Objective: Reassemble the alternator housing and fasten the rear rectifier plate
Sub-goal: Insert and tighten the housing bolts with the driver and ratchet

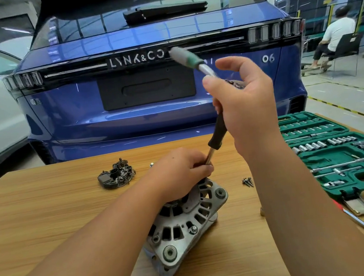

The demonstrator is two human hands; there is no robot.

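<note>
Wood-grain table top (47, 209) carries the alternator housing (183, 228), which is tilted on its edge near the middle, its ribbed aluminium face turned toward the camera. Both bare forearms are extended from the lower edge of the view. The left hand (180, 170) is laid over the top of the housing, its fingers curled and closed round the lower metal shaft of an extension bar (216, 133), just where that shaft meets the housing. The bar is angled up and to the right, with a black sleeve at mid length. The right hand (243, 102) is raised well above the table, wrist bent, and the head of a ratchet (189, 59) is held in it; the thumb is pressed near the ratchet head and the fingers are curved round it, so the grip is closed on the tool, though the index finger is lifted clear. The ratchet's green-banded handle is seen blurred, pointing up and left. The rear rectifier plate (116, 175), dark and studded with parts, is lying flat on the table, well apart from the housing at far left of it. A few screws (248, 182) are gathered to the right of the housing, and an open green socket case (340, 154) is set at the right edge.
</note>
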